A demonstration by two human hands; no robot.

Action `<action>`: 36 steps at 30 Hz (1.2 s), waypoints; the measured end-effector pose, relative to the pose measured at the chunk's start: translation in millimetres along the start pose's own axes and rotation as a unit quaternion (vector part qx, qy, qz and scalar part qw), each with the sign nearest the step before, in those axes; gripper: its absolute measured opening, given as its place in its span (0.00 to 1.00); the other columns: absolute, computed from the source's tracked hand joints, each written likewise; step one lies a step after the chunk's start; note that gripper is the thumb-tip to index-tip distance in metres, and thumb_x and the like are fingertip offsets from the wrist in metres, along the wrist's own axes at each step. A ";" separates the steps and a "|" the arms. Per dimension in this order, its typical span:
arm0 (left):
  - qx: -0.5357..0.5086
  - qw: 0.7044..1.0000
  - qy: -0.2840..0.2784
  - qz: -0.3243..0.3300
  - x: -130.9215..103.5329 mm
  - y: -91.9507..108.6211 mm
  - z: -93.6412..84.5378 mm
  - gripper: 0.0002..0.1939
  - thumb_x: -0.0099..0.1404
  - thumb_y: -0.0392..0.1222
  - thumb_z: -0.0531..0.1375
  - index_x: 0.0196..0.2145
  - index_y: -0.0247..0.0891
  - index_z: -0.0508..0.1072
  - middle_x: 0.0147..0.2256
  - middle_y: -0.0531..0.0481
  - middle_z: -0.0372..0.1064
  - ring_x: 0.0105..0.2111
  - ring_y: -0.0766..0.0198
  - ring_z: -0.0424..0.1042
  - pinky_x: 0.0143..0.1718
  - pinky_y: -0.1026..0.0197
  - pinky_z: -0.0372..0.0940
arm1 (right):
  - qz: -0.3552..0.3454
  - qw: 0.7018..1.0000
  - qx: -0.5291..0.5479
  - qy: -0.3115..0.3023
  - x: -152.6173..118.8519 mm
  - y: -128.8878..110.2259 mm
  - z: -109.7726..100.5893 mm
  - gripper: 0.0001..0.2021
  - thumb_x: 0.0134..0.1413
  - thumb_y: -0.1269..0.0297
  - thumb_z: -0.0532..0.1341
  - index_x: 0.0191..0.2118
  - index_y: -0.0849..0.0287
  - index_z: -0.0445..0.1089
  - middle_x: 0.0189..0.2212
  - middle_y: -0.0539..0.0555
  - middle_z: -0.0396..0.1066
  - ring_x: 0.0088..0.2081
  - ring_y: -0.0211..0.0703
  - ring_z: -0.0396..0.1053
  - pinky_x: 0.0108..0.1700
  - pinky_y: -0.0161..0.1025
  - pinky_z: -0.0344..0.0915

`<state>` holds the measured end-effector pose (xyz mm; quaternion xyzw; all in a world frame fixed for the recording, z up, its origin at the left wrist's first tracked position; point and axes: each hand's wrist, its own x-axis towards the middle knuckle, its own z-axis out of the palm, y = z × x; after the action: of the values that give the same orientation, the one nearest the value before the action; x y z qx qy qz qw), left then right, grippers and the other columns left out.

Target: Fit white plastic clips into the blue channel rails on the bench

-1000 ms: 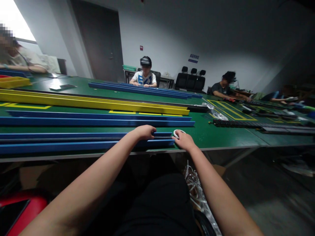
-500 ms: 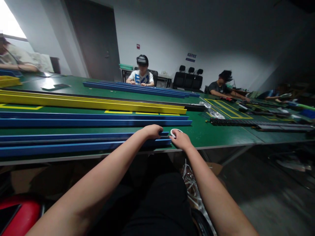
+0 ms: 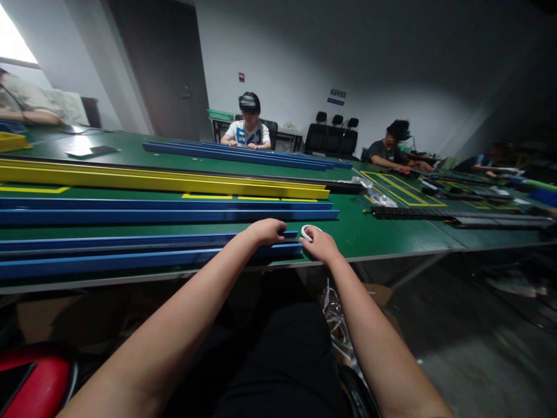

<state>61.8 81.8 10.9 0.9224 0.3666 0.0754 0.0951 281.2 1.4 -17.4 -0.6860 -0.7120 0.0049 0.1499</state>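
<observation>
Near the table's front edge, a long blue channel (image 3: 195, 255) lies with its right end under my hands. My left hand (image 3: 268, 231) is over that end, fingers curled down into it; what they pinch, if anything, is hidden. Just past the end, my right hand (image 3: 319, 244) closes on a thin white ring (image 3: 306, 233) that looks like a roll of tape. A small gap separates the two hands. Behind them runs a second blue channel (image 3: 174, 216), parallel to the first.
Yellow channels (image 3: 217, 184) and further blue channels (image 3: 243, 155) lie across the green table (image 3: 361, 232). Dark strips (image 3: 435, 213) rest at the right. Co-workers sit around the far side, one person (image 3: 248, 130) opposite me. Below the edge hang tangled white strips (image 3: 337, 325).
The view has shifted slightly. Both hands keep nearly the same place at the channel's end, and the white ring shows a little more above my right hand.
</observation>
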 end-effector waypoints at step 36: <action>0.052 0.998 0.013 0.018 33.1 16.0 20.2 0.17 0.57 0.57 0.59 0.37 0.46 0.77 0.36 0.47 0.77 0.36 0.57 0.75 0.33 0.62 0.62 | -0.033 0.999 -0.018 0.032 3.5 6.0 10.0 0.15 0.58 0.50 0.58 0.45 0.51 0.66 0.36 0.52 0.75 0.35 0.44 0.68 0.35 0.36 0.55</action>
<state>100.5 90.8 -2.6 0.9316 0.3542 0.0702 0.0410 284.9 7.2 -27.5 -0.6645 -0.7291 -0.0345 0.1601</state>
